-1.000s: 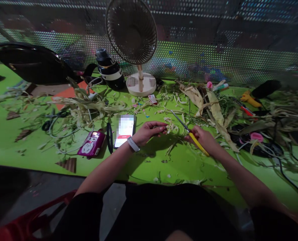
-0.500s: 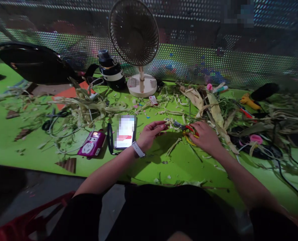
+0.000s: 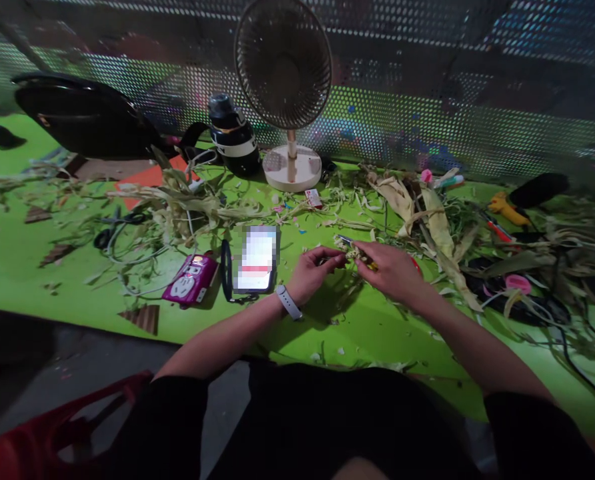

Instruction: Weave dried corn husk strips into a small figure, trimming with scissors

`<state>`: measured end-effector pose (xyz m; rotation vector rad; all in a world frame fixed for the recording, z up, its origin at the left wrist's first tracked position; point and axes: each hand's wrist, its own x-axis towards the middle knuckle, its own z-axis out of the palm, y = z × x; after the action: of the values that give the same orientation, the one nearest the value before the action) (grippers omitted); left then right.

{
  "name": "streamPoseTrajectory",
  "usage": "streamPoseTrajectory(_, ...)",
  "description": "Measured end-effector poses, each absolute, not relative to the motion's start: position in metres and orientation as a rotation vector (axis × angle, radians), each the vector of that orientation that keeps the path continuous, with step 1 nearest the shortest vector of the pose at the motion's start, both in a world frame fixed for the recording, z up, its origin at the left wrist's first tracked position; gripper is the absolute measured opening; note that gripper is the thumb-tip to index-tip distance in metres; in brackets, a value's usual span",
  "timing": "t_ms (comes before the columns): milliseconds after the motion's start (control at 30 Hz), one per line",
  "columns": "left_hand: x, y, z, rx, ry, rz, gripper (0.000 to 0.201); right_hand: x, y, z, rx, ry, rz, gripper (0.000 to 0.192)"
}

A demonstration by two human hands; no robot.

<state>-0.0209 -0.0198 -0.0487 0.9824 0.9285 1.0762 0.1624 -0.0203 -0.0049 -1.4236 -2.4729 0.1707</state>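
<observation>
Head view: a small bundle of pale husk bits [image 3: 348,248] is pinched between both hands, just above the green table [image 3: 377,327], near its middle. The left hand [image 3: 313,272] is closed on the near end of the bundle, with thumb and fingertips pressed together on it. A white watch [image 3: 288,302] is worn on that wrist. The right hand [image 3: 390,270] is laid over the other end, its fingers bent onto the husk; a bit of yellow and red tool can be seen under this hand, but whether it is gripped cannot be told.

Just left of the left hand, a phone [image 3: 257,259] is propped up, and a pink power strip [image 3: 191,287] is lying beside it. Behind the hands, a small fan [image 3: 285,80] is set on its round base, with a black bottle [image 3: 232,137] next to it. Dry corn husks [image 3: 427,213] are scattered to the right. Black scissors [image 3: 117,223] are lying far to the left.
</observation>
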Motion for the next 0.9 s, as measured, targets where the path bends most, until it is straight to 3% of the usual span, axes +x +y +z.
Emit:
streamPoseTrajectory(133,-0.021,-0.021,-0.048,1.028,0.900,1.002,0.021,0.168,-0.020,-0.004,-1.348,-2.500,0.294,0.043)
streamPoseTrajectory(333,-0.024,-0.023,-0.042,1.046,0.846,0.979,0.038,0.171,-0.020,-0.010,-1.216,-2.542,0.431,0.043)
streamPoseTrajectory(667,-0.022,-0.021,-0.051,0.946,0.858,0.962,0.026,0.173,-0.022,-0.013,-1.286,-2.504,0.447,0.042)
streamPoseTrajectory(900,-0.023,-0.020,-0.052,0.860,0.787,0.909,0.029,0.172,-0.023,-0.004,-1.419,-2.401,0.619,0.046)
